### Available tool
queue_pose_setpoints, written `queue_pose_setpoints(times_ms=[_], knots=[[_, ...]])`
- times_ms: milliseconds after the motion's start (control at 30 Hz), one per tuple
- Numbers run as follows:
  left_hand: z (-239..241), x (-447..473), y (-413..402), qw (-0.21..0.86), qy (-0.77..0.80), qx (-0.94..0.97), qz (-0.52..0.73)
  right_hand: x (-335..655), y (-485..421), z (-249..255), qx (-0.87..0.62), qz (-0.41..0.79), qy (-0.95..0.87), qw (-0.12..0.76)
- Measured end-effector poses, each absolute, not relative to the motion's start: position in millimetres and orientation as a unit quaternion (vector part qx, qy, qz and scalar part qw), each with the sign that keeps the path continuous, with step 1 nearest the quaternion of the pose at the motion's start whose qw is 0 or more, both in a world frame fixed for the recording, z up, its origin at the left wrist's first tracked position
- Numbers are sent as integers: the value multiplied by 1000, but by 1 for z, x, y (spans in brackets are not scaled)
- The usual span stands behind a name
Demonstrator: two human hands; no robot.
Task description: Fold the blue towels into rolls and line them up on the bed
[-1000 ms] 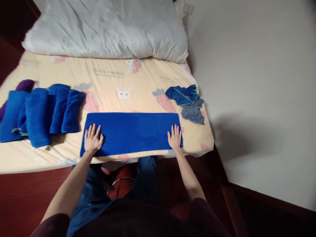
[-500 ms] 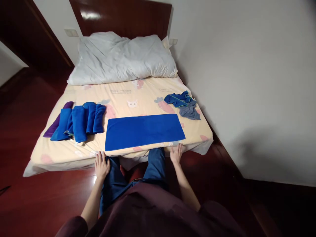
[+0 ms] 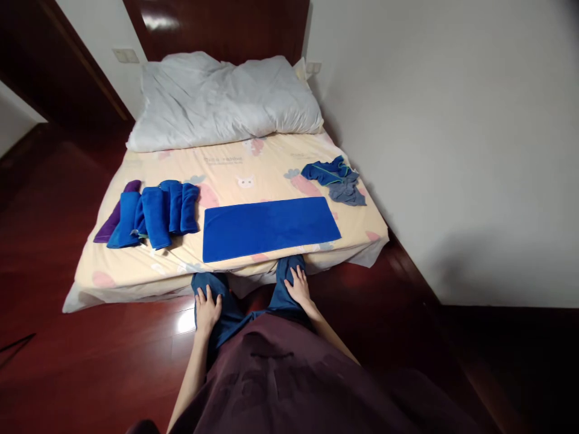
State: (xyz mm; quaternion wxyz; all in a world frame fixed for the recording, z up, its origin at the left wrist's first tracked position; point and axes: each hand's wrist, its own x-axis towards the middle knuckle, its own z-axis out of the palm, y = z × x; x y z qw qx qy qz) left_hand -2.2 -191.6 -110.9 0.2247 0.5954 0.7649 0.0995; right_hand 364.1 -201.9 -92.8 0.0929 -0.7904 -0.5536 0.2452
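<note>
My left hand [image 3: 208,308] rests on the left leg of my blue trousers [image 3: 284,295], fingers spread and holding nothing. On the other leg lies my right hand [image 3: 298,286], also with its fingers apart and nothing in it. Just beyond my knees, a blue towel [image 3: 271,228] is spread flat along the near edge of the bed. To its left sit several rolled blue towels [image 3: 156,217] side by side, with a purple towel [image 3: 108,224] at their far left. A crumpled blue and grey cloth [image 3: 337,179] lies at the bed's right side.
The bed [image 3: 244,172] has a pale patterned sheet. A large white pillow or quilt [image 3: 230,102] lies against the dark wooden headboard [image 3: 226,27]. A white wall [image 3: 434,132] runs along the right. Dark red flooring [image 3: 113,361] surrounds the bed.
Both hands have moved inward from beside my knees onto my legs: the left from the bed's edge, the right from just off its edge. The view has shifted slightly; the towels lie unchanged.
</note>
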Motion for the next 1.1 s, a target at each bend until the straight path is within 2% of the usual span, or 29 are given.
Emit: queue_pose_setpoints(times_ms=[300,367,467,600,700,867,1100], knots=[[-113,-1,-189,228,769,586,115,339,-189,-82,-812,273,-505,109],[-112,-1,-187,229,766,589,119,336,-180,-79,-803,292,-497,148],[-110,1,-186,232,763,589,125,331,-167,-77,-765,362,-461,267],[-107,4,-186,233,766,589,112,323,-149,-75,-682,479,-326,446],[-103,6,-186,228,771,587,96,318,-136,-70,-602,558,-195,537],[-99,9,-185,224,775,587,70,316,-115,-67,-493,635,-2,595],[-98,9,-185,227,777,585,58,313,-94,-75,-435,651,68,618]])
